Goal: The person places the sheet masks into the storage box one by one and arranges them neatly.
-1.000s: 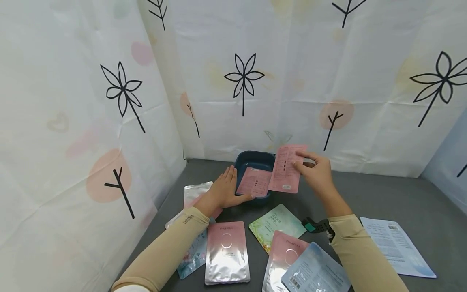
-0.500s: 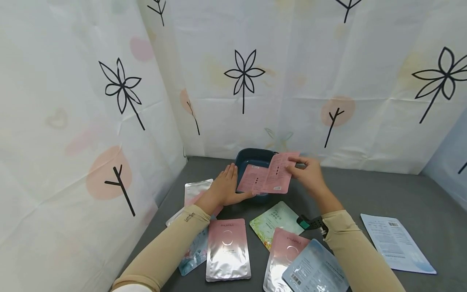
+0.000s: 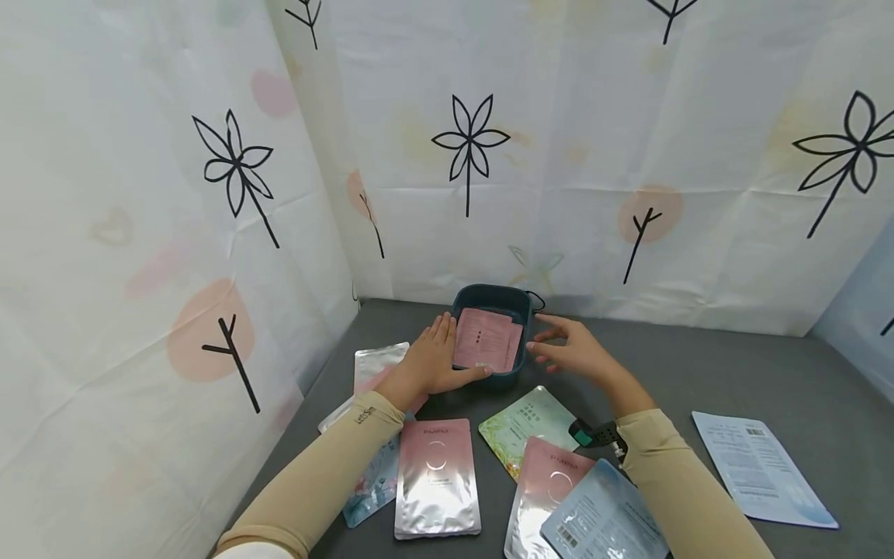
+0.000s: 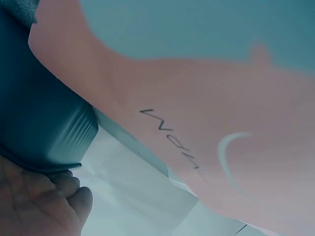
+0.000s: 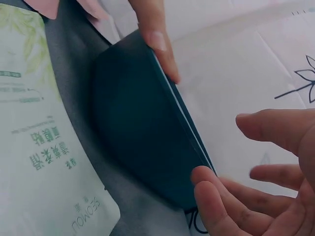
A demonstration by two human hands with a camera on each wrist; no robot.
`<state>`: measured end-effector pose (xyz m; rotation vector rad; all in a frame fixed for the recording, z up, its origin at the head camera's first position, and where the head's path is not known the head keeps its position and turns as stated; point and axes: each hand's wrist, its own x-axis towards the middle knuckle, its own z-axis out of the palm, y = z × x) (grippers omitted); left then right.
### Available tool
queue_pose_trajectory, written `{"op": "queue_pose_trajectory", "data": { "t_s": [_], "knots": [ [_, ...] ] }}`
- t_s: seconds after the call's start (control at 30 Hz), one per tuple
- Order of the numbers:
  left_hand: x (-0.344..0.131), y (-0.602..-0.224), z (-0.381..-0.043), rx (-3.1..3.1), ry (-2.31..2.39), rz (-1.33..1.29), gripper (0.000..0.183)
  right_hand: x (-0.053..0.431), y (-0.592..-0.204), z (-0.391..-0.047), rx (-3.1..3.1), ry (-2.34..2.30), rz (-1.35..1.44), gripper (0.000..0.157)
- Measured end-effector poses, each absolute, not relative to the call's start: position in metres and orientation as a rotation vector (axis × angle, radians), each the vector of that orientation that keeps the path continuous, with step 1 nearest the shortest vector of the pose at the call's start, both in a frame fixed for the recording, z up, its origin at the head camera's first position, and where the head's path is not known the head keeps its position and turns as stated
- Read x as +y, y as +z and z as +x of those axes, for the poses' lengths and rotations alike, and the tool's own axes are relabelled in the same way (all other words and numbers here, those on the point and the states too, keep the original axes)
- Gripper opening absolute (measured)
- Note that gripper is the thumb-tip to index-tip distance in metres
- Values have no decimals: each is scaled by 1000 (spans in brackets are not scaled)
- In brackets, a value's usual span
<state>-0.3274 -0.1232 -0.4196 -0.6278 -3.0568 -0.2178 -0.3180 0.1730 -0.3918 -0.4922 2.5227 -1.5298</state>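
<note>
A dark blue plastic bin (image 3: 492, 295) stands near the back of the table, with pink sheet mask packets (image 3: 483, 341) lying overlapped inside it. My left hand (image 3: 436, 361) rests against its left side, fingers straight, with the thumb along the front rim. Just off the bin's right side, my right hand (image 3: 576, 349) is open and holds nothing, its fingers apart. In the right wrist view, the right fingertips (image 5: 209, 189) overlap the bin wall (image 5: 142, 118). Close before the left wrist camera is a pink packet (image 4: 197, 123) with dark lettering.
A pink-and-silver packet (image 3: 438, 481) lies at front centre. Near it are a green packet (image 3: 527, 427), another pink packet (image 3: 541, 489) and a blue packet (image 3: 608, 512) overlapping it. A white-blue packet (image 3: 761, 470) lies far right. More packets (image 3: 377, 369) lie under the left arm.
My right hand has carried a pink packet leftward into the bin, let it go and drawn back slightly to the bin's right side. The left hand has stayed at the bin.
</note>
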Motion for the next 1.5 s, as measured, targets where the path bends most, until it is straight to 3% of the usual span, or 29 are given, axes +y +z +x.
{"op": "queue_pose_trajectory", "data": {
  "t_s": [0.27,0.9,1.33,1.5],
  "knots": [
    [-124,-423,-324,-3066,-226,-651,121,184,-395,-306,2608,-1436,-534,57],
    [-127,-422,-325,-3077,-186,-654,121,280,-390,-246,2910,-1086,-478,48],
    [-135,-415,-329,-3079,-181,-650,121,374,-377,-217,2937,-944,-226,61],
    [-135,-416,-328,-3078,-223,-650,121,401,-374,-215,2938,-740,-94,76]
  ]
}}
